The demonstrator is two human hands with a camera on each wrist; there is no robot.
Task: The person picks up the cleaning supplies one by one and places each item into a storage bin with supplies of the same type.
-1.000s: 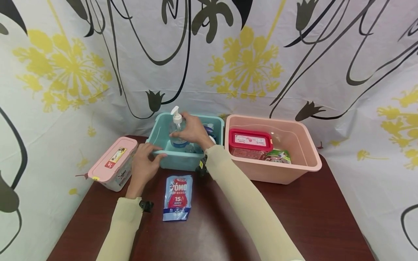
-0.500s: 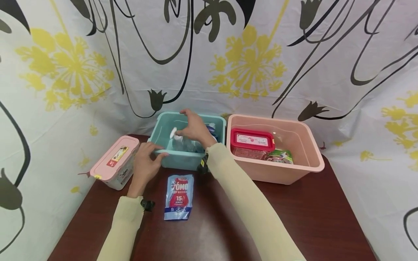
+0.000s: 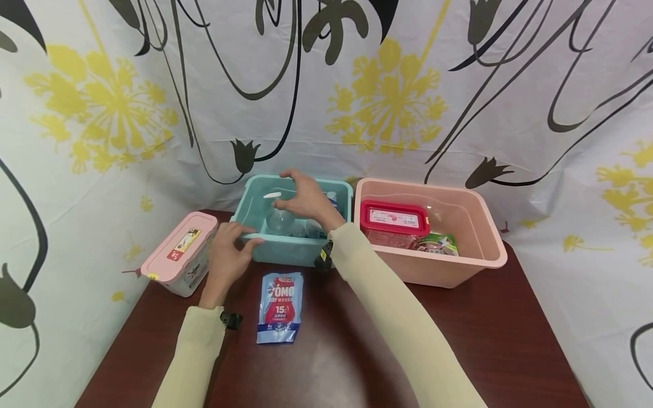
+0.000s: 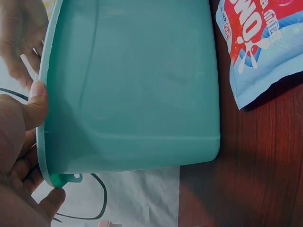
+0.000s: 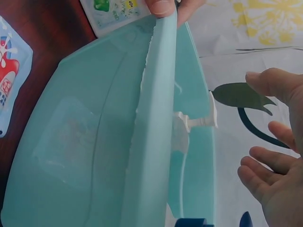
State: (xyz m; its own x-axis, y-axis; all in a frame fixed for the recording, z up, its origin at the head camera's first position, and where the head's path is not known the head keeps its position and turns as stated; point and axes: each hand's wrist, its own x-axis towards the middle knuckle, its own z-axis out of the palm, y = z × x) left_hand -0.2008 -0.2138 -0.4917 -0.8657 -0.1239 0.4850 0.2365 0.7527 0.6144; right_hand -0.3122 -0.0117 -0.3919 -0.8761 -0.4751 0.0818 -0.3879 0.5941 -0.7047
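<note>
Above the teal bin (image 3: pixel 285 251) (bottle (image 3: pixel 279 221) inside), the right hand (image 3: pixel 309 199) hovers.

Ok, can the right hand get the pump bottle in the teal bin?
Probably yes: the right hand hangs over the teal bin, close to the pump bottle, and the right wrist view shows nothing between it and the white pump head.

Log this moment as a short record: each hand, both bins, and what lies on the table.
Left hand: grips the rim of the teal bin
Right hand: above the teal bin, not touching the pump bottle
Teal bin: pump bottle upright, other items partly hidden
Pink bin: red-lidded container, green pack
Table: blue pouch before the teal bin, pink-lidded box at left
</note>
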